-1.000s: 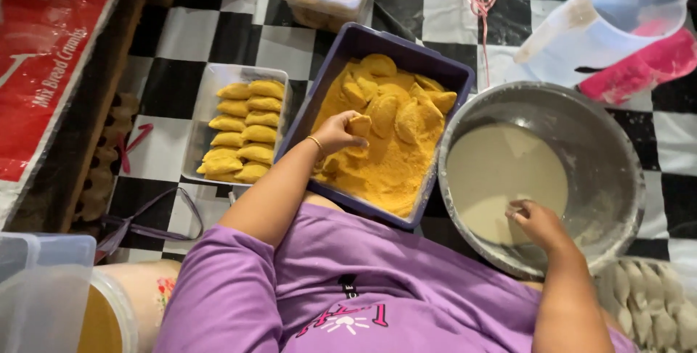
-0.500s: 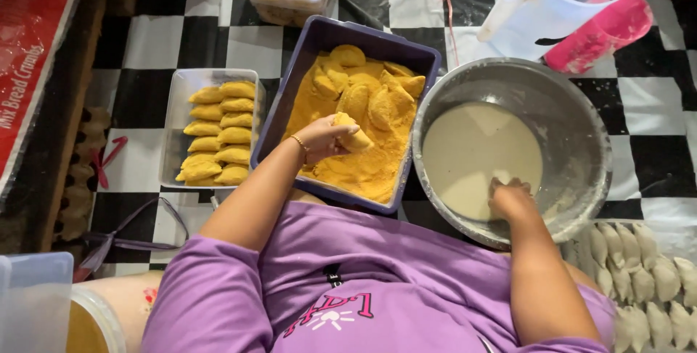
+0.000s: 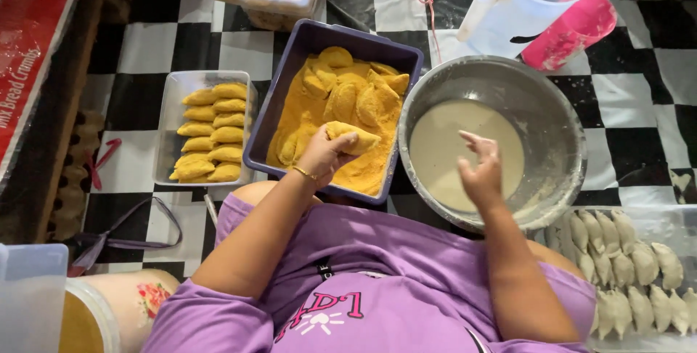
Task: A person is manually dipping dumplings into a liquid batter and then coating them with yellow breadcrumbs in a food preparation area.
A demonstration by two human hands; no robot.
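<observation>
Pastry point(image 3: 353, 137), crumb-coated, is gripped in the left hand point(image 3: 325, 156) over the purple tub point(image 3: 290, 70) of yellow crumbs. Right hand point(image 3: 481, 171) hovers with fingers spread, holding nothing, above the metal bowl point(image 3: 559, 128) of pale batter. Coated pastries fill the clear tray point(image 3: 168, 99); uncoated ones point(image 3: 624, 262) lie beside the bowl.
</observation>
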